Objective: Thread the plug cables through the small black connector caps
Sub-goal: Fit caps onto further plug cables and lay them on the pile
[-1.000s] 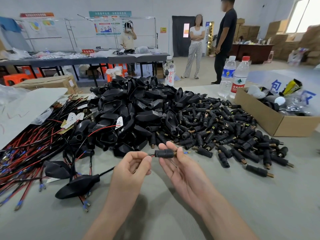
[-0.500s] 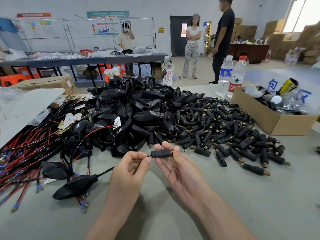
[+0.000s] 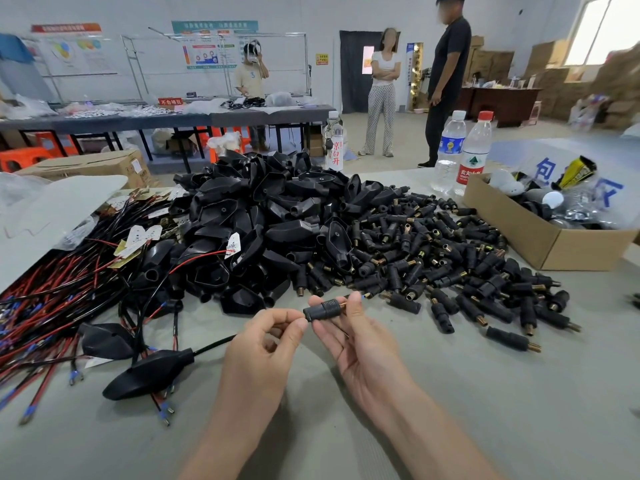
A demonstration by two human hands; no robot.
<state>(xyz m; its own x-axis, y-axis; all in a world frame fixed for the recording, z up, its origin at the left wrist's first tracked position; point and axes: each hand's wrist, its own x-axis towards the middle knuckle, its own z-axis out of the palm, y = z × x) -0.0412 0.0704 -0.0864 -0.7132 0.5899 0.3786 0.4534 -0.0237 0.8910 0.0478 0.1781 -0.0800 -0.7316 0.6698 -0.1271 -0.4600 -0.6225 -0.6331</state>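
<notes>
My right hand [image 3: 360, 337] pinches a small black connector cap [image 3: 323, 309] with a brass threaded end, held level above the grey table. My left hand [image 3: 263, 344] pinches the thin cable just left of the cap; a blue cable tip [image 3: 362, 296] sticks out past my right fingers. The cable runs down and left to a black plug housing [image 3: 145, 374] lying on the table. A spread of loose black connector caps [image 3: 450, 258] lies behind my hands, and a heap of black plug housings [image 3: 263, 220] sits left of it.
A bundle of red and black cables [image 3: 52, 299] covers the left of the table. An open cardboard box [image 3: 554, 237] stands at the right, with two water bottles [image 3: 464, 150] behind it. Three people stand in the room beyond the table.
The cap in my right hand has tilted slightly and sits closer to my left fingertips. Both hands stay in about the same place.
</notes>
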